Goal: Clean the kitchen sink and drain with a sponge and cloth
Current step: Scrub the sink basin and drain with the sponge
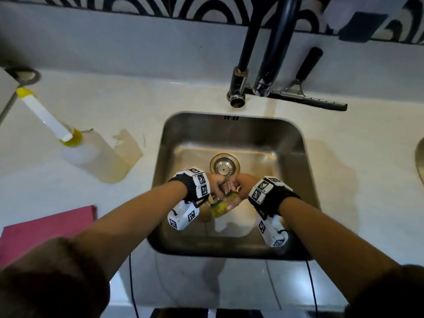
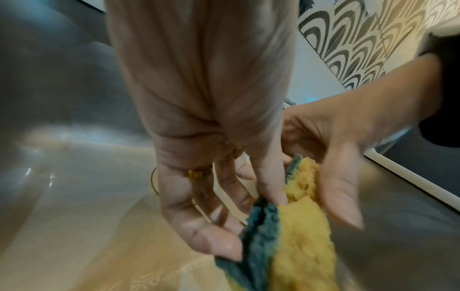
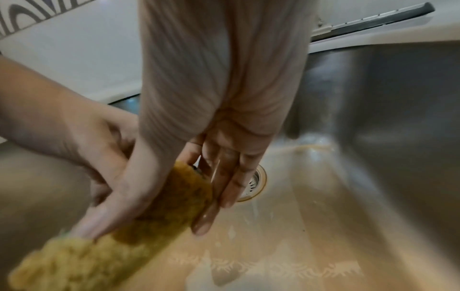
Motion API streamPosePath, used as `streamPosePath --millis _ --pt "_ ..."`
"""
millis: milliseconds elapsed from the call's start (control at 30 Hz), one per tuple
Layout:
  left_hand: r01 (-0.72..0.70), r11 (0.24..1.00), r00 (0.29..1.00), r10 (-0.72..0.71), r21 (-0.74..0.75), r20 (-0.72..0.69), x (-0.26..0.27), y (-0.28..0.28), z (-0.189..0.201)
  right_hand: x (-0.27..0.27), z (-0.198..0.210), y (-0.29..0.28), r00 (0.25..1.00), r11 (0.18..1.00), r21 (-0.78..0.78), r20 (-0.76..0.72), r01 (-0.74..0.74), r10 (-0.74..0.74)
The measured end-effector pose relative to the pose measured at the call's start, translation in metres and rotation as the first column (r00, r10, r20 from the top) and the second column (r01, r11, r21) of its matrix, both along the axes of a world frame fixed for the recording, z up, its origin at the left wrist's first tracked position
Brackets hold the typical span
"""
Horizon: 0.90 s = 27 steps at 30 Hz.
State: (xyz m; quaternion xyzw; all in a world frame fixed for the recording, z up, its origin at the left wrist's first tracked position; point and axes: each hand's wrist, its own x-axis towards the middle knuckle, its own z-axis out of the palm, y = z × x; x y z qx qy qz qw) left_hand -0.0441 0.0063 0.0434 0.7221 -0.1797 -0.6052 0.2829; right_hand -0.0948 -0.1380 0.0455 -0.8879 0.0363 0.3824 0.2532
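Note:
Over the steel sink (image 1: 229, 134), both my hands hold a folded yellow sponge with a green scouring side (image 1: 221, 206) (image 2: 298, 236) (image 3: 161, 206). My left hand (image 1: 218, 187) (image 2: 236, 222) has its thumb on the green side and a finger pressed into the fold. My right hand (image 1: 236, 189) (image 3: 149, 226) pinches the yellow side between its thumb and straight fingers. Just beyond the hands the round drain strainer (image 1: 224, 166) (image 3: 256, 183) lies in the wet basin floor. A pink cloth (image 1: 46, 228) lies flat on the counter at the near left.
A black faucet (image 1: 270, 53) and its spray head (image 1: 238, 88) rise behind the sink. A squeegee (image 1: 309, 99) lies along the back right. A soap bottle (image 1: 91, 152) lies tipped on the left counter. A rounded rim (image 1: 421, 157) shows at the right edge.

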Motion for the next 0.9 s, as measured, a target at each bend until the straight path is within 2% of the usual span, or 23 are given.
streamPosePath --millis 100,133,233,367,400,467,533,567,600,667,700,800,867,900 --pt "0.054 0.999 0.998 -0.054 -0.002 0.020 0.001 -0.002 0.003 -0.002 0.005 0.005 0.995 0.998 0.040 -0.090 -0.047 0.051" --pt "0.086 0.996 0.995 -0.086 0.006 0.057 0.001 -0.003 0.005 -0.001 0.003 0.006 0.992 0.995 0.090 -0.107 -0.051 0.060" --pt "0.155 0.987 0.975 -0.160 0.041 0.154 -0.002 -0.004 0.002 0.001 0.011 0.011 0.983 0.991 0.099 -0.148 -0.090 0.104" --pt "0.135 0.987 0.937 -0.157 0.092 0.313 -0.004 -0.001 -0.001 0.006 0.013 0.006 0.948 0.979 0.093 -0.249 -0.181 0.199" --pt "0.149 0.977 0.889 -0.200 0.153 0.411 -0.002 0.004 0.002 0.006 0.009 0.002 0.932 0.983 0.080 -0.312 -0.168 0.185" --pt "0.099 0.941 0.723 -0.291 0.323 0.627 0.008 0.014 0.006 0.000 0.004 -0.007 0.913 0.954 -0.095 -0.330 -0.283 0.238" --pt "-0.033 0.925 0.579 -0.292 0.380 0.761 0.023 0.028 0.017 -0.011 0.015 -0.016 0.874 0.812 -0.341 -0.293 -0.474 0.387" --pt "-0.093 0.918 0.519 -0.286 0.386 0.805 0.030 0.035 0.021 -0.017 0.018 -0.019 0.853 0.747 -0.420 -0.332 -0.516 0.403" --pt "-0.154 0.914 0.461 -0.269 0.374 0.846 0.036 0.043 0.025 -0.024 0.017 -0.020 0.835 0.717 -0.437 -0.372 -0.543 0.406" --pt "-0.269 0.902 0.365 -0.228 0.337 0.903 0.047 0.058 0.031 -0.032 0.013 -0.022 0.831 0.717 -0.432 -0.385 -0.547 0.401" --pt "-0.329 0.894 0.342 -0.189 0.306 0.920 0.052 0.065 0.032 -0.034 -0.002 -0.026 0.863 0.775 -0.396 -0.329 -0.494 0.382" --pt "-0.489 0.836 0.391 -0.046 0.250 0.919 0.063 0.083 0.035 -0.037 -0.014 -0.021 0.881 0.835 -0.328 -0.335 -0.442 0.335" --pt "-0.495 0.839 0.438 0.014 0.228 0.899 0.069 0.093 0.036 -0.041 -0.008 -0.026 0.855 0.834 -0.299 -0.400 -0.463 0.331" --pt "-0.473 0.855 0.450 0.025 0.214 0.892 0.072 0.097 0.036 -0.043 0.003 -0.023 0.819 0.804 -0.308 -0.460 -0.509 0.343"
